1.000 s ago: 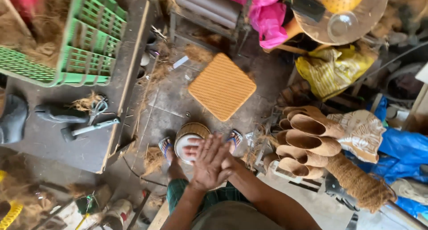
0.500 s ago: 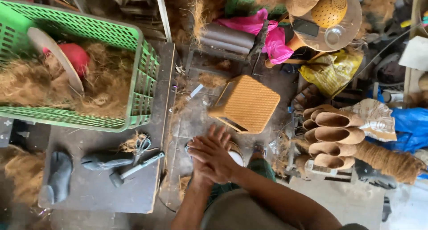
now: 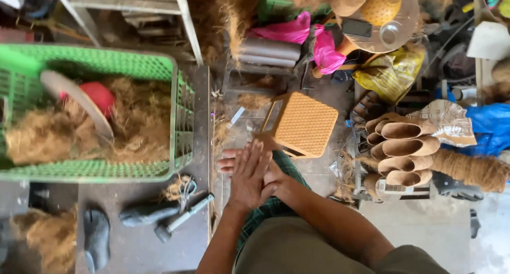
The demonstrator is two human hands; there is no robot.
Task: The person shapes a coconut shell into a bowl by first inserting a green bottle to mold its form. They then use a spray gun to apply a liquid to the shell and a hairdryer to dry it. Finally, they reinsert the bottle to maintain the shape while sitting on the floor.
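My left hand (image 3: 248,174) lies flat, fingers spread, on top of my right hand (image 3: 272,181), palm pressed against palm over my lap. The right hand's fingertips stick out to the left underneath. Anything between the palms is hidden. Just beyond the hands stands an orange plastic stool (image 3: 304,124). To their left is a dark workbench (image 3: 138,242) with a hammer (image 3: 180,221) and scissors (image 3: 187,191) near its edge.
A green plastic basket (image 3: 180,114) of brown coir fibre holds a red object (image 3: 99,96) and a pale curved blade. Stacked coir pots (image 3: 406,146) lie at the right beside a fibre roll (image 3: 470,170). Pink (image 3: 324,48) and yellow (image 3: 390,75) bags sit behind.
The view has swung left, so the green basket fills more of it. My hands, earlier around a round white-lined pot, are now pressed together higher up; the pot is out of sight.
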